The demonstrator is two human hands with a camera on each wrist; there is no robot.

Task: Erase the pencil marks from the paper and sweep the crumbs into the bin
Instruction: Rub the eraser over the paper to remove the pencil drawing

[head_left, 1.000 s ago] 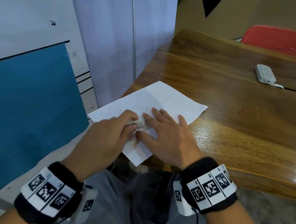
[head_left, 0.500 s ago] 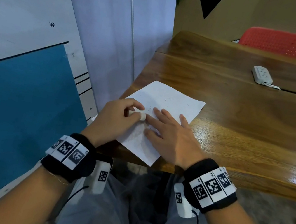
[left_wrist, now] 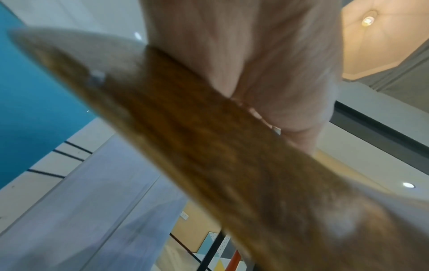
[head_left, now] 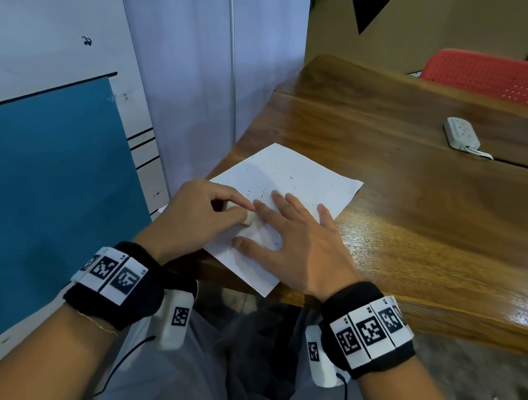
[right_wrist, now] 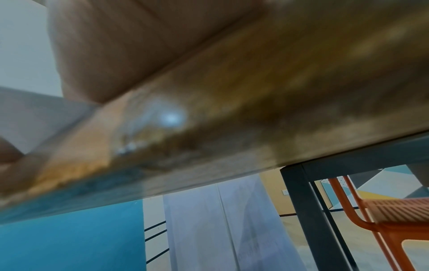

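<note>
A white sheet of paper (head_left: 297, 177) lies at the near left corner of the wooden table (head_left: 424, 225), strewn with small dark crumbs and marks. My left hand (head_left: 205, 211) pinches a small white eraser (head_left: 246, 216) and holds it down on the sheet. My right hand (head_left: 288, 234) lies flat on the paper just right of the eraser, fingers spread. In both wrist views only the blurred table edge (left_wrist: 209, 146) and palm skin show. No bin is in view.
A white power strip (head_left: 460, 133) lies far back on the right. A red chair (head_left: 489, 76) stands behind the table. A white and blue wall panel (head_left: 36, 164) is close on the left. The paper overhangs the table's near edge.
My left hand with the eraser slid forward and up the sheet, then slightly back toward the right hand's fingers. The right hand stayed flat on the paper.
</note>
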